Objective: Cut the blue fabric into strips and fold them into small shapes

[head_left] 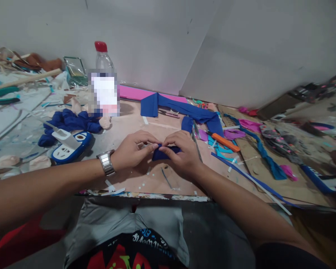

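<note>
A small dark blue piece of fabric [161, 154] is held between both hands above the tabletop, near its front edge. My left hand [136, 149], with a metal watch on the wrist, pinches the fabric's upper left part between thumb and forefinger. From the right, my right hand [182, 151] pinches the same piece, its thumb tip close to the left one. Behind the hands lies a longer blue fabric strip [184, 105], folded at its left end. An orange cutter [225, 142] rests on scraps right of my right hand.
At the left are bunched blue fabric [72, 121] and a blue-and-white power socket [72, 147] with a plug. A red-capped bottle [103, 58] stands behind a lit phone [105, 93]. Green-handled pliers [4, 95] lie far left; brown cardboard [257, 164] is at right.
</note>
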The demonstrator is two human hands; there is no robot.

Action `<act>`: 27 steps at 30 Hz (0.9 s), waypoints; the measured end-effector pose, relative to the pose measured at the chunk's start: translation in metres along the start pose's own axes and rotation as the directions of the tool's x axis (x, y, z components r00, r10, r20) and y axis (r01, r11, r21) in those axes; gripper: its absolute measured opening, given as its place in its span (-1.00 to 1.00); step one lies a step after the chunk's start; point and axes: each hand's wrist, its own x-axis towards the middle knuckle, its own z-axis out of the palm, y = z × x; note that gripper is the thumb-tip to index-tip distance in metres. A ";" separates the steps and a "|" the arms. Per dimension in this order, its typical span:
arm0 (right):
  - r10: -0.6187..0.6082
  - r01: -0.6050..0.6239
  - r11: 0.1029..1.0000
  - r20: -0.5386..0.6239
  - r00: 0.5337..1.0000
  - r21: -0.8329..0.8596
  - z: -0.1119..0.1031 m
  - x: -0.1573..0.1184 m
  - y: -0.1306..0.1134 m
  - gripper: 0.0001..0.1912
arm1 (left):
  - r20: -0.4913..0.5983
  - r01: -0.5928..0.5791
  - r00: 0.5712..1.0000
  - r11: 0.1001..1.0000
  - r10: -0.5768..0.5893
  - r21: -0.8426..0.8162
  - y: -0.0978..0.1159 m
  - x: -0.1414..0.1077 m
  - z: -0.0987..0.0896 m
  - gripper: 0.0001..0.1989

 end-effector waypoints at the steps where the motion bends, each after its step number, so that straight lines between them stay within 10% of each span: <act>1: 0.000 0.000 1.000 -0.003 1.000 0.001 0.000 0.000 0.000 -0.75 | 0.000 -0.010 1.000 1.000 0.010 0.002 0.000 0.000 0.000 -0.82; 13: 0.008 -0.007 0.998 -0.004 1.000 0.065 -0.001 -0.001 0.002 -0.59 | 0.092 -0.087 0.991 0.994 0.093 -0.064 0.003 0.000 0.001 -0.81; 27: 0.020 -0.020 0.998 -0.002 1.000 0.065 -0.001 -0.004 -0.003 -0.88 | 0.058 -0.055 0.997 0.995 0.060 -0.077 0.003 -0.001 0.002 -0.76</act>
